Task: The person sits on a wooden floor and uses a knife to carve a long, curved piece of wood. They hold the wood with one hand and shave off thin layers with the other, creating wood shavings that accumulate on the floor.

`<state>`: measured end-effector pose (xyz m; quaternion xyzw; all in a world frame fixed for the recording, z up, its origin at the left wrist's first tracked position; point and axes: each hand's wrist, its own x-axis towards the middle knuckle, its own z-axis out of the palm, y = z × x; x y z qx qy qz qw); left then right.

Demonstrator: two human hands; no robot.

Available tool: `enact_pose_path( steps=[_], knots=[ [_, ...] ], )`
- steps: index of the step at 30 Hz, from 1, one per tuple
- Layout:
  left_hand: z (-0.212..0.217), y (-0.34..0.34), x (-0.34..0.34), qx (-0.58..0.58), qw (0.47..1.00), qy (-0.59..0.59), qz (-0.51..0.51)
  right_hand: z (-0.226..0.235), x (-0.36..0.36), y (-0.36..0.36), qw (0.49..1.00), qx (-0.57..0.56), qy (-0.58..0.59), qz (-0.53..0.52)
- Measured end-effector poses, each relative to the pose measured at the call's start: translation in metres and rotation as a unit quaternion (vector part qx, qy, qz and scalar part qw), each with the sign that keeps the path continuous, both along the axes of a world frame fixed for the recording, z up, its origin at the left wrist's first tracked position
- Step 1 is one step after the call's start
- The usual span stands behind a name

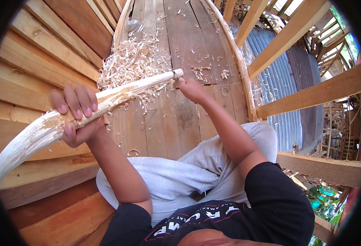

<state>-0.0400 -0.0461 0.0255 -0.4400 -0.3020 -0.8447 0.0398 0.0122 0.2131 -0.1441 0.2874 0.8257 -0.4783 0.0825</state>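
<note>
A long, pale, curved piece of carved wood [86, 108] slants across a plank floor [188, 45], its thin end near the middle of the view, its thick end running off to the lower left. The left hand [77, 117] wraps around its middle, fingers [84, 102] curled over the top. The right hand [188, 88] closes at the thin tip; whether it pinches the wood or a small tool cannot be told. Wood shavings [131, 61] lie heaped just behind. Grey trousers [180, 172] cover the seated person's knees.
</note>
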Motion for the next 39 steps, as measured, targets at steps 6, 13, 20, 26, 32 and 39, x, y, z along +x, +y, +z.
enact_pose_path(
  steps=[6,13,20,26,32,39],
  knots=[
    [-0.001,-0.003,0.0,-0.016,0.997,0.036,-0.061,0.047,0.006,-0.038,0.976,0.033,0.183,0.111],
    [-0.006,-0.013,-0.01,-0.023,0.996,0.032,-0.08,0.055,0.015,-0.054,0.972,0.143,0.165,0.086],
    [0.018,0.008,0.016,-0.121,0.992,0.02,0.021,0.052,0.01,-0.02,0.979,0.094,0.126,0.126],
    [0.008,0.028,0.01,0.072,0.981,-0.063,0.172,0.028,0.001,-0.016,0.978,0.017,0.159,0.131],
    [0.042,0.027,0.037,-0.066,0.974,-0.126,0.177,0.023,0.003,0.02,0.974,-0.1,0.085,0.183],
    [0.033,0.035,0.056,-0.029,0.985,-0.117,0.123,0.079,0.026,-0.046,0.98,0.09,0.171,0.045]
  ],
)
